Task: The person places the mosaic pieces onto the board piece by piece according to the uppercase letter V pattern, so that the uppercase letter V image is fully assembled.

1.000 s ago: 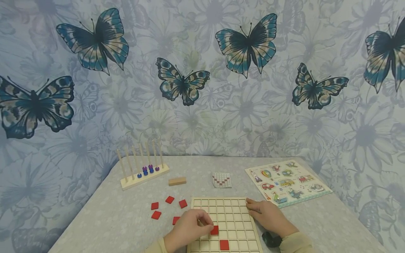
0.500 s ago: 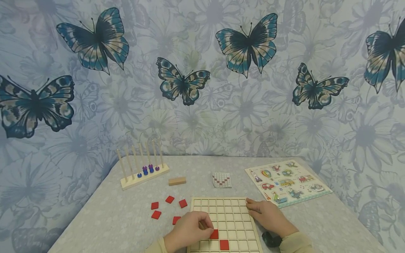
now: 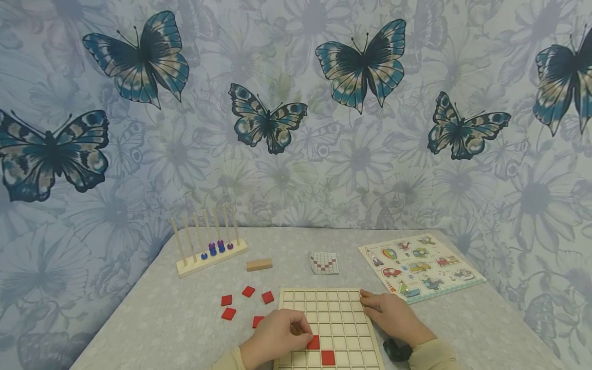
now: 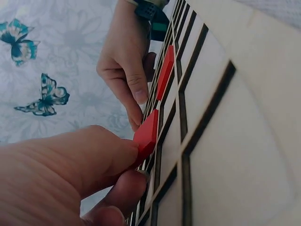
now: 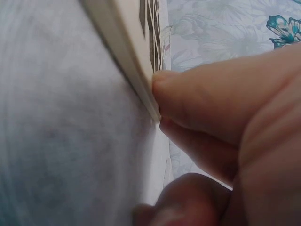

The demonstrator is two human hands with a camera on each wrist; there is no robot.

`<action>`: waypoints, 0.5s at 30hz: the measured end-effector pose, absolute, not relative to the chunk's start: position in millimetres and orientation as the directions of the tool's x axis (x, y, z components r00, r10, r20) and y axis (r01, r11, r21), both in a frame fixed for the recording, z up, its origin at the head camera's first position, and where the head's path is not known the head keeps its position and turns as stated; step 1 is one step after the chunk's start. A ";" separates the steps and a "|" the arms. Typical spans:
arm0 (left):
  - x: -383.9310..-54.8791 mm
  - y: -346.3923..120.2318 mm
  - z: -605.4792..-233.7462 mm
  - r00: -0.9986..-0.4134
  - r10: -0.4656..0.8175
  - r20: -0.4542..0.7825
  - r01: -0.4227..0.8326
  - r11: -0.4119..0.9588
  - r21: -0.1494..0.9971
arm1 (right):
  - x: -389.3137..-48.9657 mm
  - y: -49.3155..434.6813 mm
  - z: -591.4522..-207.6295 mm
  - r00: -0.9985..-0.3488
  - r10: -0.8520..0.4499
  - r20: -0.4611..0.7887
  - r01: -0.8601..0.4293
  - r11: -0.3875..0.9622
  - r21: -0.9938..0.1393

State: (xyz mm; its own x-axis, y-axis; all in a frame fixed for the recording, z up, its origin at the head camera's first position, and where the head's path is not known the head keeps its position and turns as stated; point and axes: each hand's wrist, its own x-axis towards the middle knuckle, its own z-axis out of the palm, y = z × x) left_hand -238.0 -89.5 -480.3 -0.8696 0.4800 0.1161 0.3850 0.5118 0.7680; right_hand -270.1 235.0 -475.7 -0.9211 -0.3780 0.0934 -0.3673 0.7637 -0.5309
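Observation:
My left hand (image 3: 279, 335) pinches a red square tile (image 3: 314, 342) between thumb and fingers over the wooden grid board (image 3: 345, 324). In the left wrist view this tile (image 4: 147, 133) stands tilted against the grid, thumb on its face. A second red tile (image 3: 328, 358) lies in a cell, one row nearer and a column to the right. My right hand (image 3: 396, 317) holds the board by its far right corner; in the right wrist view the thumb (image 5: 169, 94) presses on the board's edge (image 5: 127, 61), with a finger just beyond it. The board's near edge is out of view.
Several loose red tiles (image 3: 228, 314) lie left of the board, one partly behind my left hand. Beyond stand a peg stand with beads (image 3: 213, 259), a wooden block (image 3: 259, 264) and a pattern card (image 3: 325, 263). A picture puzzle board (image 3: 422, 267) lies at the right.
My left hand has brought the tile slightly nearer, down one row toward the second tile; in the last half second it has barely moved. My right hand has stayed at the corner.

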 end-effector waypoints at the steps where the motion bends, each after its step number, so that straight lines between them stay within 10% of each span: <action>1: -238.0 -89.5 -480.4 -0.870 0.478 0.119 0.389 0.517 0.762 | -270.0 234.8 -475.4 -0.921 -0.378 0.093 -0.367 0.763 -0.532; 15: -235.7 -88.9 -479.4 -0.886 0.452 0.102 0.369 0.556 0.745 | -268.7 235.1 -473.2 -0.920 -0.381 0.091 -0.367 0.758 -0.540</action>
